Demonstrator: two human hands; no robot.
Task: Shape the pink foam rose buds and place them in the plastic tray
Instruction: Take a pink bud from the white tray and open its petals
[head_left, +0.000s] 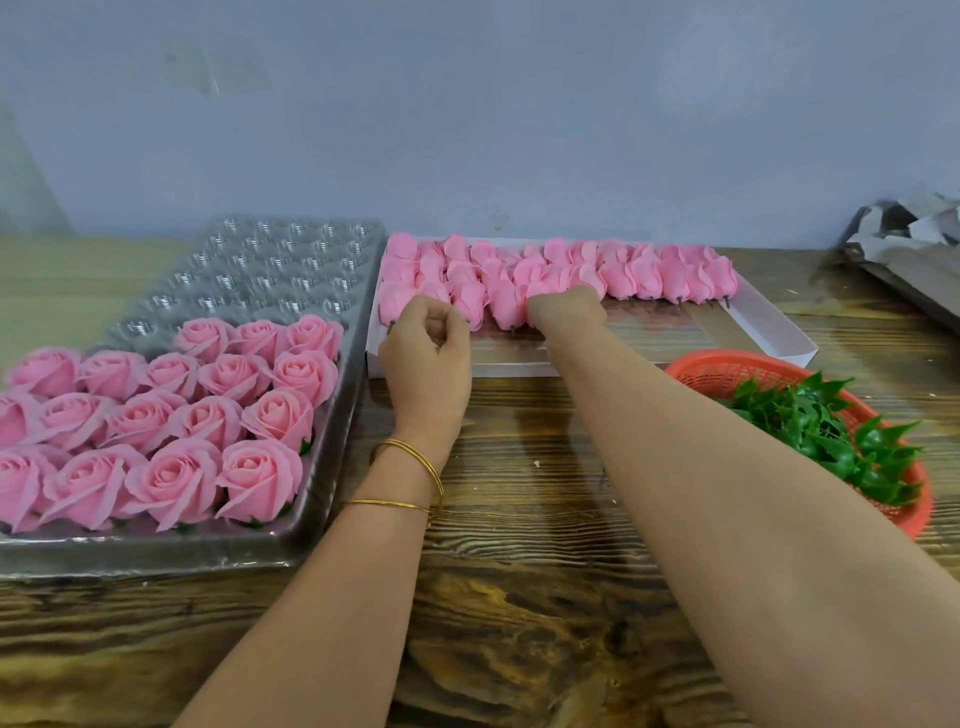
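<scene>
**A:** Why do both hands go to the white box (769, 322) at twelve o'clock?

**B:** The unshaped rose buds (623, 275) lie there in rows, stems toward the person, likely so they lift out easily; the right grip (566, 312) is buried among them, fingers hidden, so I cannot tell whether it holds one; the left grip (426, 358) is curled narrow at the front row, contents unclear

**A:** And the plastic tray (335, 415)?

**B:** At nine o'clock, just beside the box, probably for a short carry; its near cups hold opened roses (260, 478); the far cups (270, 270) wait unfilled
</scene>
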